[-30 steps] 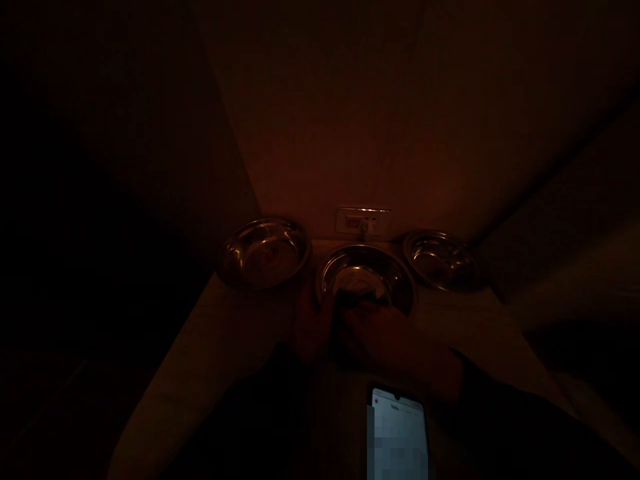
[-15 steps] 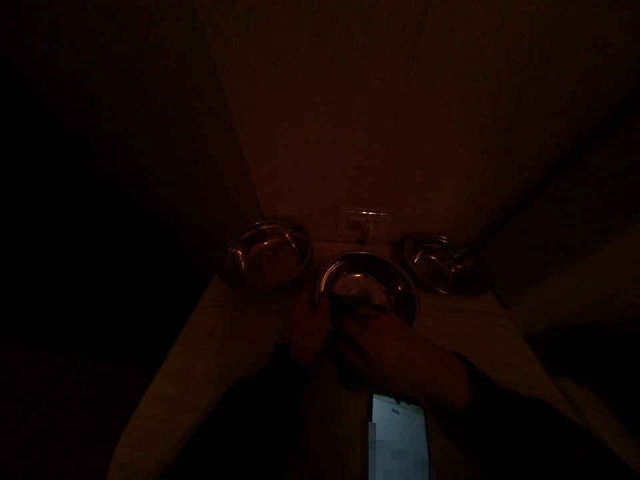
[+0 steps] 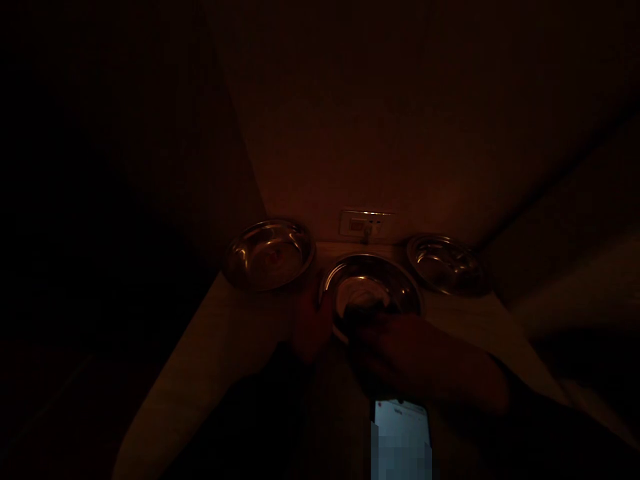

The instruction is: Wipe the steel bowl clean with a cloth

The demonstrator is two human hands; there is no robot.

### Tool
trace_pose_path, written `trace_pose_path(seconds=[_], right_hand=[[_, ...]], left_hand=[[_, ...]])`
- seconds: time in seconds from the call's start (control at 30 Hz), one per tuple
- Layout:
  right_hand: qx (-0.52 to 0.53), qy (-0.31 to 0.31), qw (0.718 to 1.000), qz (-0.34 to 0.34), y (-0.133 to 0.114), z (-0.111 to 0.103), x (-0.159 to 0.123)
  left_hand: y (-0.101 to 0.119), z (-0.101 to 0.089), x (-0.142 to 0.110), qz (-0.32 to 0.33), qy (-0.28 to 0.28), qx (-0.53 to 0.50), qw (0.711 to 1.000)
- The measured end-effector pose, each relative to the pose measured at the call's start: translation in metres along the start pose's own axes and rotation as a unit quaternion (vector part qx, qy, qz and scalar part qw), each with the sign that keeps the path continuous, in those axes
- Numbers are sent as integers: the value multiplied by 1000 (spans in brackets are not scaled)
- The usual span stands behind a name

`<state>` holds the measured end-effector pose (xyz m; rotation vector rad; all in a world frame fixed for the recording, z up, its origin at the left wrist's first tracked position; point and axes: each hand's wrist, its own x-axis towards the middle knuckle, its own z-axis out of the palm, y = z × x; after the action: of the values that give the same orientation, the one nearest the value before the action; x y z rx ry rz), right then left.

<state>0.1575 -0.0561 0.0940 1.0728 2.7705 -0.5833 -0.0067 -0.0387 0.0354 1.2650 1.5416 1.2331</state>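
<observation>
The scene is very dark. A steel bowl [image 3: 395, 280] sits in the middle of a pale table [image 3: 215, 347], tilted towards me. My left hand [image 3: 310, 327] grips the bowl's left rim. My right hand [image 3: 400, 347] is closed on a pale cloth [image 3: 360, 297] pressed inside the bowl. Its fingers are dim and partly hidden.
Two more steel bowls stand at the back, one to the left [image 3: 270, 253] and one to the right [image 3: 445, 263]. A wall socket [image 3: 365, 223] is behind them. A lit phone [image 3: 400, 440] lies near me. The table's left edge drops into darkness.
My right hand has shifted right and slightly forward with the cloth, which now shows more inside the bowl. The left hand stays on the rim.
</observation>
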Motion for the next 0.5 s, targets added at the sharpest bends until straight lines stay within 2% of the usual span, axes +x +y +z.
trace_pose_path(seconds=[0.17,0.4,0.5], right_hand=[[0,51,999,-19,-5,12,16],[-2,-24,1000,12,0,-5,-4],[-1,-22,1000,5,0,-7,-7]], left_hand=[[0,-1,-2,-4,9,48,999],[3,-9,4,-15,-30,17,999],[0,-8,5,-9,-31,8,999]])
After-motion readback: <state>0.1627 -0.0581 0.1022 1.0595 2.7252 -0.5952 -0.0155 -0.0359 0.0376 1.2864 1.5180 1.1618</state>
